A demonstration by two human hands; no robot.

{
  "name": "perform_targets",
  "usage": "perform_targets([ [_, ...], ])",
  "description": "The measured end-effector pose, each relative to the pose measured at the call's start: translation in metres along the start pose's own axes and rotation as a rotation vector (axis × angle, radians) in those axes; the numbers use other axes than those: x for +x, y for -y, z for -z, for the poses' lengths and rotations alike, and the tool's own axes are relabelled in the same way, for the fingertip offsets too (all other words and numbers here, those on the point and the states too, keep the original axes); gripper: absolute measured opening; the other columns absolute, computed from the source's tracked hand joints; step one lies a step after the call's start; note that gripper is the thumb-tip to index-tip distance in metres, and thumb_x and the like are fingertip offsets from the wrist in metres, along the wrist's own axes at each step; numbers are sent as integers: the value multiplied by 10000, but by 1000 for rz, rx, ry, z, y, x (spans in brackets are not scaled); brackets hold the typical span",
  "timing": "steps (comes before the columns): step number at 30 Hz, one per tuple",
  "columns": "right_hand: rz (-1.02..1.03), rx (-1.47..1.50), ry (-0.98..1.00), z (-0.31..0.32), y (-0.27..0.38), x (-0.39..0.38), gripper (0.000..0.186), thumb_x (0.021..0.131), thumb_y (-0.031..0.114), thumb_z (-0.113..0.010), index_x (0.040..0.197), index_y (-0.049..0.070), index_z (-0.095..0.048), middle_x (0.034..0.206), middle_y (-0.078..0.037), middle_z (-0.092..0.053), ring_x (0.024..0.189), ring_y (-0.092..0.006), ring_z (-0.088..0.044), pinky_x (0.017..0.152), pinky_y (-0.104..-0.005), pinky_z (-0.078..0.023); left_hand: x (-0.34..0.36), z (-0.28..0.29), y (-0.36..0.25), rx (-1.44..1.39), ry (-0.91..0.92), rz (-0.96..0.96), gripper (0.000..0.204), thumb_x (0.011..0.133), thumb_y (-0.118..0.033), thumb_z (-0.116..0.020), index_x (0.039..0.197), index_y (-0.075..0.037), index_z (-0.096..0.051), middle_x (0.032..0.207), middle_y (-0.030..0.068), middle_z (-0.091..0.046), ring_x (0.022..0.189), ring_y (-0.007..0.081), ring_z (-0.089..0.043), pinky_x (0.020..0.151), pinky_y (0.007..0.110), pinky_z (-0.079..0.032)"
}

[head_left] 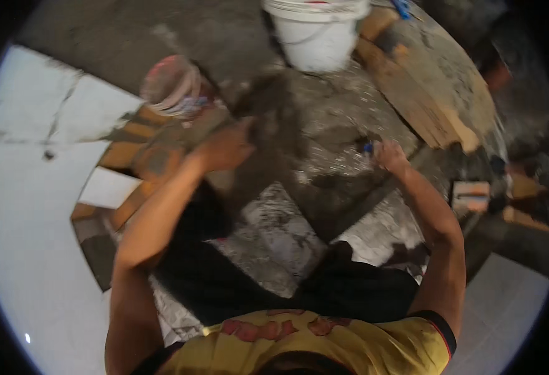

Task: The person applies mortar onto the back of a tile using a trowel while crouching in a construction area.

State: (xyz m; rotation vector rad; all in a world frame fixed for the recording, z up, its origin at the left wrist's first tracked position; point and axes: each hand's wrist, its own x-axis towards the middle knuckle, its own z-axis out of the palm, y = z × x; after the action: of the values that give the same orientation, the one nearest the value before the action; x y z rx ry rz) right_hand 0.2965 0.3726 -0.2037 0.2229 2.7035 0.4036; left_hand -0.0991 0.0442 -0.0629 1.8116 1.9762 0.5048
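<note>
My right hand is closed around a small blue-handled tool over a patch of wet grey mortar. The tool's working end blends into the mortar, so its kind is unclear. My left hand reaches over the floor to the left of the mortar. Motion smears its fingers, and whether they hold anything cannot be made out. Just beyond that hand lies a tipped, pinkish-white bucket, its outline blurred.
A white bucket stands at the far middle. Brown cardboard lies at the right, with a brick-like block nearer. White tiles cover the left. Patterned tile pieces lie by my knees, and a white offcut rests on brown strips.
</note>
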Motion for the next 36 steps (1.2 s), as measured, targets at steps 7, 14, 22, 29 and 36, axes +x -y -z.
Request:
perform_targets([
  [7,-420,684,217,180,36,8,573,988,533,-509,1114,-1,-674,1092,-278,-676,1069,-447,-665,909,-526,-538,-27,44,-50,45,140,355,663,967,-171,-583,1535,-40,-268,1371,344,-525,1299,457,-508,1074,488,-403],
  [14,-277,915,580,131,51,150,558,993,476,-477,1202,-14,-641,1111,-205,-712,998,-376,-711,839,-512,-559,4,11,-50,-85,174,266,662,958,-182,-593,1523,-22,-287,1383,327,-524,1316,451,-493,1085,476,-389],
  [22,-455,582,172,86,-4,33,607,955,566,-529,1119,3,-683,1123,-260,-698,1023,-450,-684,897,-516,-545,-44,47,-36,-30,161,351,673,931,-156,-610,1522,-19,-316,1491,277,-439,1402,404,-418,1146,443,-338],
  [29,-212,663,159,92,119,24,544,991,525,-500,1130,21,-650,975,-234,-713,918,-448,-701,821,-496,-570,-39,39,-40,-97,198,330,637,944,-142,-592,1512,-27,-328,1410,296,-506,1335,417,-487,1088,451,-382],
  [36,-341,541,244,62,53,27,604,993,547,-485,1113,-23,-644,992,-233,-717,977,-395,-705,864,-467,-561,-30,37,-52,-96,140,247,633,942,-150,-596,1499,4,-338,1417,284,-513,1336,412,-490,1095,446,-378],
])
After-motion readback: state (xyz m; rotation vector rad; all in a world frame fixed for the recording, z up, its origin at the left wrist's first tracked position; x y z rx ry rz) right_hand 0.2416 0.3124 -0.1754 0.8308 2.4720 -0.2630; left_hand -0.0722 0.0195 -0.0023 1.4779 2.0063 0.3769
